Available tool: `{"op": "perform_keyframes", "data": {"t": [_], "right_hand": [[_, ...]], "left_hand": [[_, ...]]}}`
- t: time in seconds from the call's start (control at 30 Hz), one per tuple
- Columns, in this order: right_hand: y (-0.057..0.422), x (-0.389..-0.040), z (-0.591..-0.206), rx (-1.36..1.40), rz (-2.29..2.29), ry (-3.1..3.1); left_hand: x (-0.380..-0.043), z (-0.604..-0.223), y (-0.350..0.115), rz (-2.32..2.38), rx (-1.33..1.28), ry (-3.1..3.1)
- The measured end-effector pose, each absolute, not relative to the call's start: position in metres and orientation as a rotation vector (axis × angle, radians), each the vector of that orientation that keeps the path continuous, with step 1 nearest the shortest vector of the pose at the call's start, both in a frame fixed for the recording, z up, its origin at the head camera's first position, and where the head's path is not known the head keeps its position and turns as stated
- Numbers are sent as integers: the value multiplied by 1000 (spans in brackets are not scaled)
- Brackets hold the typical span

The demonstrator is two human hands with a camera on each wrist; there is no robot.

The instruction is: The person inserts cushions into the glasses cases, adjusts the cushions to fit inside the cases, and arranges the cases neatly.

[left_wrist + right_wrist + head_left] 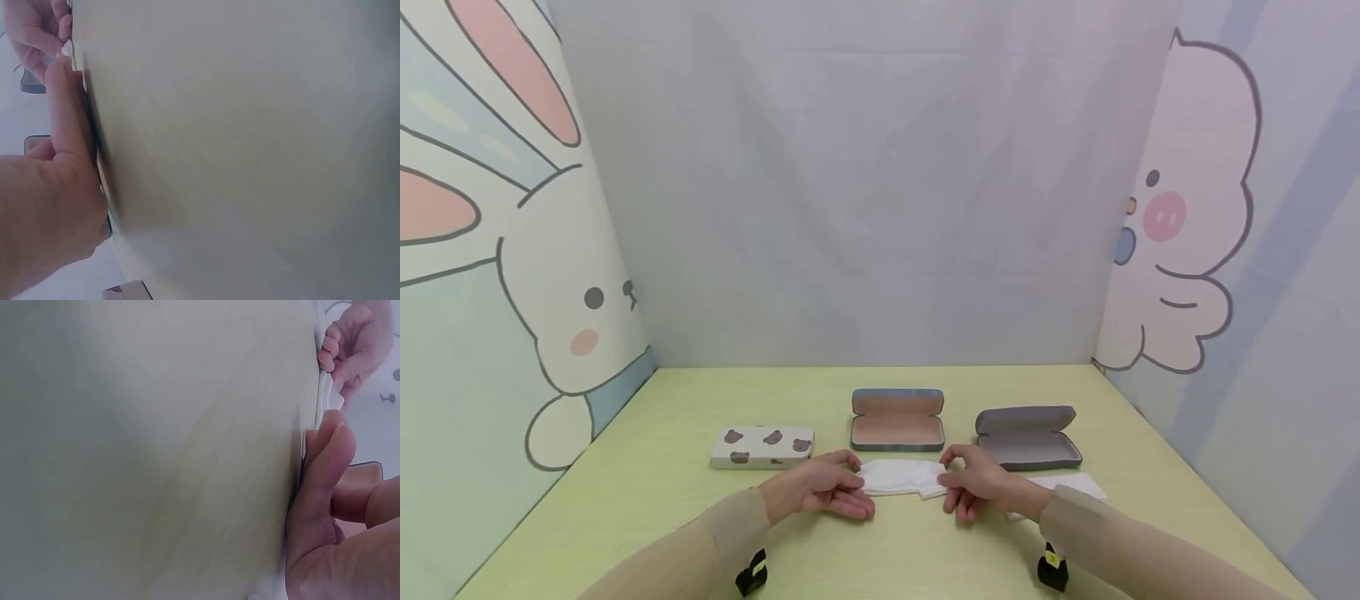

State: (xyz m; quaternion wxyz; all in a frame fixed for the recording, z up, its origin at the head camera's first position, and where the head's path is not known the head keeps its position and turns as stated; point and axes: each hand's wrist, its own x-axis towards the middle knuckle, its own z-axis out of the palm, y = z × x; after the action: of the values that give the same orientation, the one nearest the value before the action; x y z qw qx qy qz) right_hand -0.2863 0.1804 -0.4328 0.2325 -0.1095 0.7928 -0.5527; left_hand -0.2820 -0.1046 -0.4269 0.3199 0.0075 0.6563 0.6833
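Observation:
A folded white cloth (901, 477) lies on the table between both hands in the head view. My left hand (829, 486) pinches its left end, with the lower fingers stretched out along the tabletop. At the other end my right hand (977, 482) holds the cloth between thumb and fingers. Just behind the cloth stands an open glasses case (898, 432) with a peach lining. The left wrist view shows the left hand (69, 144) low against the table. In the right wrist view, a bit of white cloth (334, 399) shows between the two hands.
A shut white glasses case with bear prints (762, 447) lies at the left. An open grey glasses case (1028, 437) stands at the right. A second white cloth (1078, 483) is partly hidden under the right forearm. Printed curtains surround the yellow table (700, 392).

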Motion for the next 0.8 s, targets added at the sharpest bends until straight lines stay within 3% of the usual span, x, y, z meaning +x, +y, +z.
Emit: {"op": "perform_keyframes", "data": {"t": [0.8], "right_hand": [[186,-283,-416,-350,-1594,2097]], "left_hand": [[-274,-416,-107,1872,7,1790]]}}
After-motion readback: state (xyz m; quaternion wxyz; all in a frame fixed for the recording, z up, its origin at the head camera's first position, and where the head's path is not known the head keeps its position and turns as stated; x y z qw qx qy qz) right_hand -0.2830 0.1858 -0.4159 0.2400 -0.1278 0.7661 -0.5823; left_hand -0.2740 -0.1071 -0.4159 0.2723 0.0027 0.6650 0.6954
